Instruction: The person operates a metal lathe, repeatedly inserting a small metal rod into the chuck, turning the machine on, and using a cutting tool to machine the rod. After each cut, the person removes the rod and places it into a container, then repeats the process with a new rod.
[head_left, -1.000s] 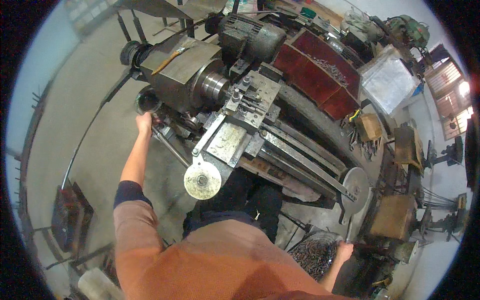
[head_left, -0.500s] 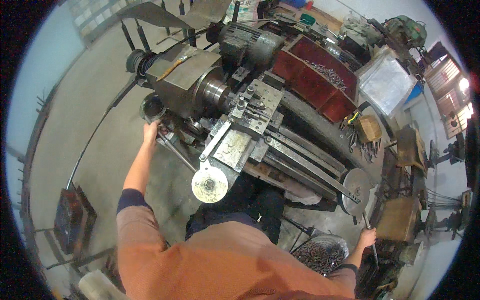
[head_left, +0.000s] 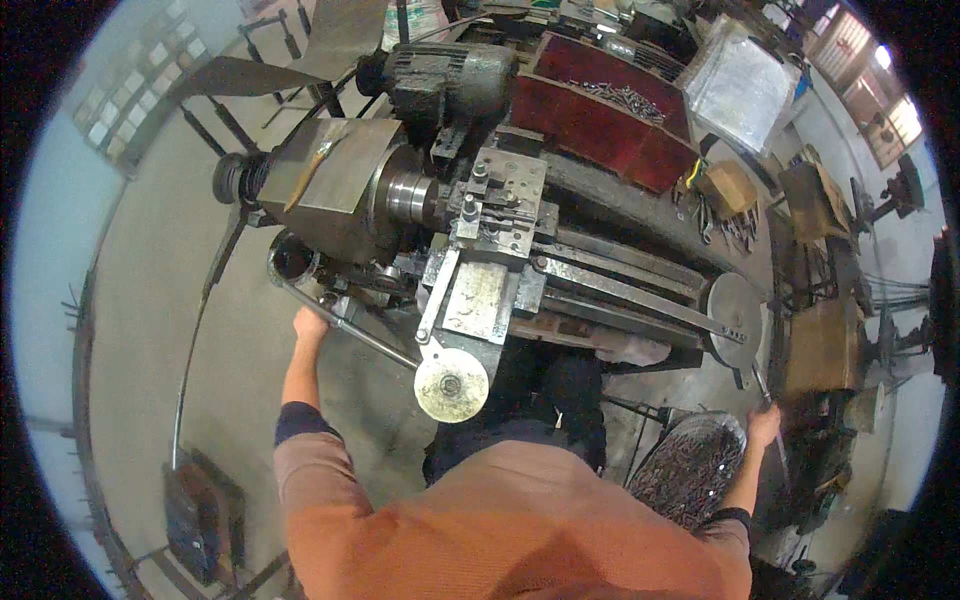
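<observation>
A metal lathe spans the view in front of me, with a bright chuck (head_left: 410, 196), a tool slide (head_left: 510, 200) and a pale round hand disc (head_left: 451, 386). My left hand (head_left: 311, 322) is at the lathe's lower left, beside a slanted metal bar (head_left: 360, 335) and below a dark round cup (head_left: 292, 258). Its fingers look curled, but machine parts partly hide what they hold. On the far right my right hand (head_left: 764, 425) is closed round a thin metal rod handle (head_left: 760, 385), which runs up to a grey round plate (head_left: 737, 315) on the lathe's end.
Behind the lathe stand a motor (head_left: 450, 85) and a dark red bin (head_left: 600, 125) of small metal parts. Wrenches (head_left: 706, 220) lie by a wooden block (head_left: 728, 187). A brush (head_left: 308, 178) rests on the headstock. A basin of dark metal pieces (head_left: 690, 470) sits by my right forearm.
The whole view has turned, with the lathe's right end now higher. My left hand has shifted a little from the cup, along the bar. My right hand keeps its grip on the rod handle.
</observation>
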